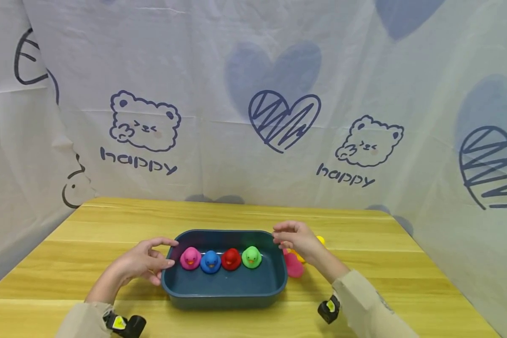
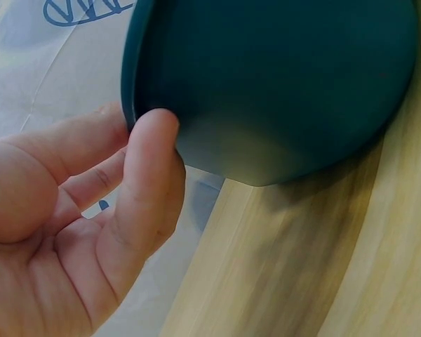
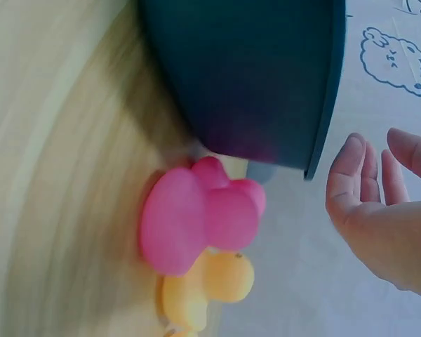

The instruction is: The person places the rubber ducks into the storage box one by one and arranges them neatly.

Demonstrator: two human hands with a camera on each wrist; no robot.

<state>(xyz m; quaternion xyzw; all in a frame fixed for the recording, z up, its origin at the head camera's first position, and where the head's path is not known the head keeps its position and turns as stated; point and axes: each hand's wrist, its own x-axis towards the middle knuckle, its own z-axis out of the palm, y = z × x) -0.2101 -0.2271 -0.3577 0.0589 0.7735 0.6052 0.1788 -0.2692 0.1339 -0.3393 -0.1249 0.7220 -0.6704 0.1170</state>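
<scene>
A dark teal rectangular bin (image 1: pixel 226 303) with rounded corners stands on the table. Inside it, a row holds a pink rubber duck (image 1: pixel 190 258), a blue one (image 1: pixel 211 262), a red one (image 1: pixel 231 259) and a green one (image 1: pixel 251 257). My left hand (image 1: pixel 145 260) pinches the bin's left rim, fingertips against the outer wall in the left wrist view. Near the right rim my right hand (image 1: pixel 295 239) hovers with loosely bent fingers and nothing in them; the right wrist view shows it apart from the bin.
Right of the bin, partly behind my right hand, lie a pink rounded toy (image 3: pixel 196 217) and a yellow one (image 3: pixel 203 284). The wooden table (image 1: pixel 122 216) backs onto a hanging cloth (image 1: pixel 211 94) printed with hearts and bears.
</scene>
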